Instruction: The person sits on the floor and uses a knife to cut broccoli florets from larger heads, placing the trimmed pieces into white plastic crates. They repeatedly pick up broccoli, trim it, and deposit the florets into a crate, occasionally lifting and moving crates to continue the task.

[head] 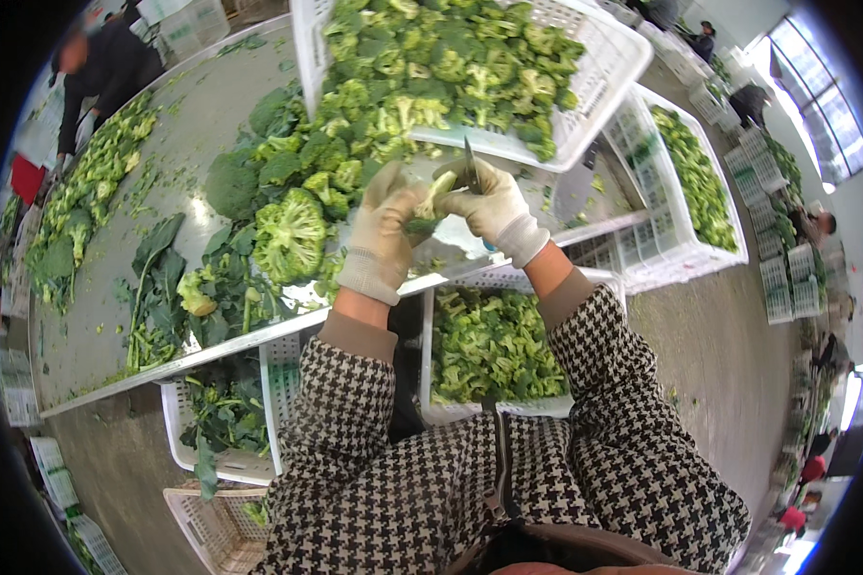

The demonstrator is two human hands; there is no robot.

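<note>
Both my hands wear pale work gloves and meet above the near edge of the metal table [176, 223]. My left hand [385, 226] is slightly blurred and closed around a broccoli floret [437, 192], its pale stem pointing up. In my right hand [490, 205] is a small knife [469, 164], blade upward; the handle is hidden in the fist. The right thumb and fingers lie against the floret's stem. Left of my hands sits a large cut broccoli head [291, 236], beside a pile of broccoli [277, 169]. Past my hands, a tilted white crate [608, 86] spills florets onto the table.
Under the table edge stands a crate of florets [500, 345]; a crate of leaves [219, 460] is to its left. Another filled crate [683, 248] stands at right. Leaves and stems [162, 262] lie on the table. Across it, a person [104, 68] works at more broccoli.
</note>
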